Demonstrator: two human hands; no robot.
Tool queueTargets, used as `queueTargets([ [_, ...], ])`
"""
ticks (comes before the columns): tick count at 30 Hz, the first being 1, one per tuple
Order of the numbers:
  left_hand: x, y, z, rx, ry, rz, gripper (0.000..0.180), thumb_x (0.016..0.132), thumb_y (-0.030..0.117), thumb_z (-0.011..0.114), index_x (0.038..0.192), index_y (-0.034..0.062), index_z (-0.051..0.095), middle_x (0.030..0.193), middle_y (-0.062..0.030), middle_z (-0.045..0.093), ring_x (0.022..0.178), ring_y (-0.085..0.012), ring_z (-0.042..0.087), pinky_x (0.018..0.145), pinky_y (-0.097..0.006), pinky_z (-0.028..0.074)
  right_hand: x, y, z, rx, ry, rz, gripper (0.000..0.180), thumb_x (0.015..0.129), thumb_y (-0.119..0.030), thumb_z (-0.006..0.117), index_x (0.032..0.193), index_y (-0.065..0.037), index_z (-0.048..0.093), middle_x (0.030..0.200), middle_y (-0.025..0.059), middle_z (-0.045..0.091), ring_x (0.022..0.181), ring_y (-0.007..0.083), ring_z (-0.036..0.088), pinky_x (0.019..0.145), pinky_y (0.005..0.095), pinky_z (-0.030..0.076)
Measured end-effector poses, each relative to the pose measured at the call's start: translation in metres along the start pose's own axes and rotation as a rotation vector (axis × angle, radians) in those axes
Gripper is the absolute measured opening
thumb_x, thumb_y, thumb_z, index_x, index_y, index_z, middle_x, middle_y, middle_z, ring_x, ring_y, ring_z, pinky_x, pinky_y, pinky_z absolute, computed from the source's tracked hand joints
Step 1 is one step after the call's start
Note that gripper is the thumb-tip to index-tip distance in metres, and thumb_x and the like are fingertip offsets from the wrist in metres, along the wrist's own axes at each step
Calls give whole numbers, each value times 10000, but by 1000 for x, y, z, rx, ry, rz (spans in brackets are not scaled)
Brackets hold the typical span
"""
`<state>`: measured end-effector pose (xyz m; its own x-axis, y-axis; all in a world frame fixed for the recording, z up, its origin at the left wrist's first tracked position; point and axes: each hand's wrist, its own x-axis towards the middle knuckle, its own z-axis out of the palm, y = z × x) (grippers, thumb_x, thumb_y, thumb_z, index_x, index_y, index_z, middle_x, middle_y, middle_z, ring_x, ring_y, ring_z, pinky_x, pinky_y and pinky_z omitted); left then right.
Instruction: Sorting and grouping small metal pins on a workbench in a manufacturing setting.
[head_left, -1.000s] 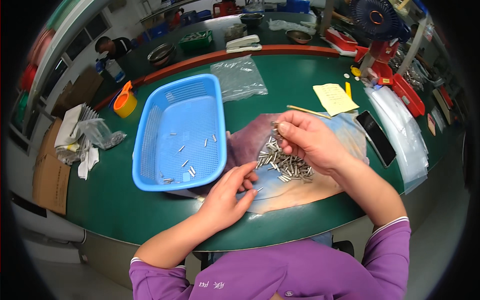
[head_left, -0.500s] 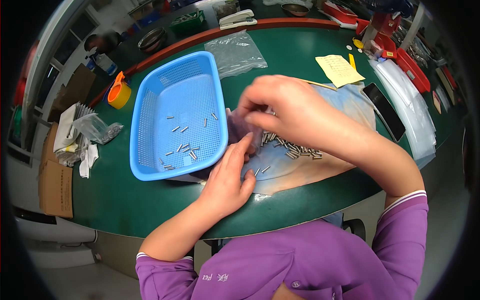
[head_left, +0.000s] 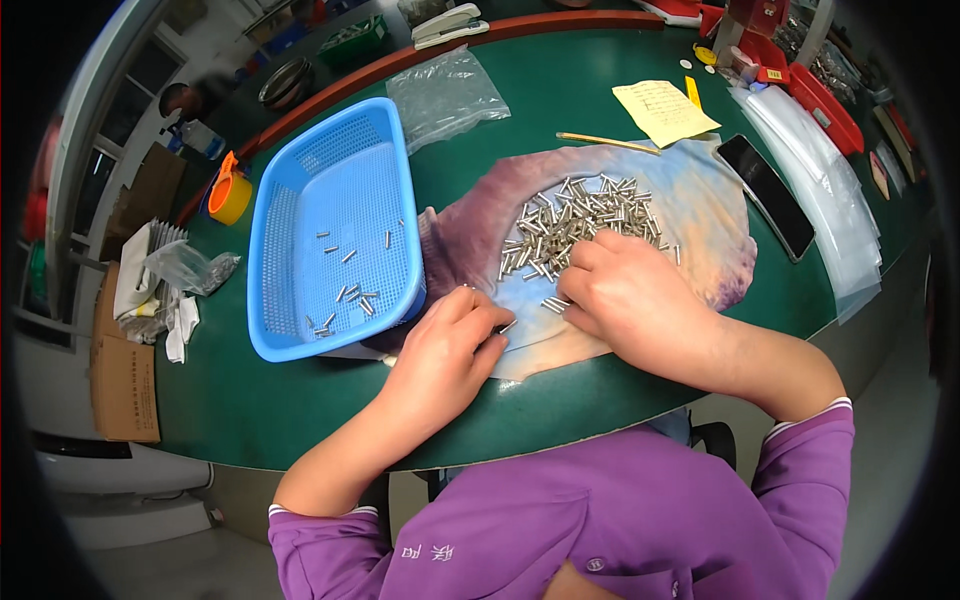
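A loose heap of small metal pins (head_left: 575,225) lies on a tie-dyed cloth (head_left: 480,210) spread over the green table. My right hand (head_left: 635,300) is at the near edge of the heap, fingers bent and pinched together, with a few pins showing at the fingertips. My left hand (head_left: 445,345) rests on the cloth beside the blue basket (head_left: 262,290), its fingers curled together. One pin lies by its fingertips; whatever may be between those fingers is hidden. Several pins are scattered over the basket's mesh bottom.
Behind the basket lies a clear plastic bag (head_left: 450,100). Beyond the cloth are a pencil-like stick (head_left: 608,142) and a yellow note (head_left: 665,112). A phone (head_left: 768,197) and plastic sleeves (head_left: 815,190) flank the right side. Orange tape (head_left: 230,195) stands left.
My right hand has come down from above the heap to its near edge, uncovering the pins. My left hand stays by the basket with its fingers more curled. The view has shifted slightly.
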<state>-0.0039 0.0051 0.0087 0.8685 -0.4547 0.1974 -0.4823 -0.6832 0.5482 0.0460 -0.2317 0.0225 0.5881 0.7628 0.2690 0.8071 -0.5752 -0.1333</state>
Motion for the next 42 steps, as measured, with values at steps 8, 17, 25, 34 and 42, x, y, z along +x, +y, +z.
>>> queueTargets([
  [8, 25, 8, 7, 38, 45, 7, 203, 774, 79, 735, 931, 1, 634, 1007, -117, 572, 996, -317, 562, 854, -399, 479, 14, 5, 18, 149, 111, -77, 91, 734, -117, 684, 778, -42, 661, 807, 94, 599, 835, 279, 591, 744, 397, 496],
  [17, 16, 3, 10, 42, 91, -11, 161, 760, 39, 734, 874, 16, 622, 976, -103, 574, 941, -299, 563, 808, -385, 480, 8, 0, 14, 301, 56, -17, 137, 737, -122, 730, 822, -43, 656, 856, 97, 603, 864, 302, 584, 756, 415, 492],
  [25, 11, 5, 7, 98, 127, -35, 177, 746, 24, 748, 862, 22, 613, 1009, -100, 571, 928, -290, 566, 780, -372, 479, 7, 1, 20, 413, 93, -110, 106, 764, -88, 675, 814, -26, 604, 806, 130, 582, 836, 325, 588, 753, 434, 502],
  [34, 3, 12, 0, 101, 109, -24, 241, 739, 50, 768, 888, 12, 583, 1027, -129, 554, 940, -315, 565, 779, -388, 479, 10, -2, 24, 574, 125, -70, 142, 792, -68, 651, 930, -35, 642, 828, 120, 600, 855, 324, 587, 764, 417, 506],
  [42, -8, 17, -9, 102, 7, -232, 223, 805, 87, 706, 956, -6, 570, 928, -153, 559, 841, -353, 594, 723, -433, 495, 21, 5, 20, 314, 28, -234, 228, 754, -59, 669, 980, -87, 685, 932, 44, 571, 951, 252, 564, 834, 368, 464],
])
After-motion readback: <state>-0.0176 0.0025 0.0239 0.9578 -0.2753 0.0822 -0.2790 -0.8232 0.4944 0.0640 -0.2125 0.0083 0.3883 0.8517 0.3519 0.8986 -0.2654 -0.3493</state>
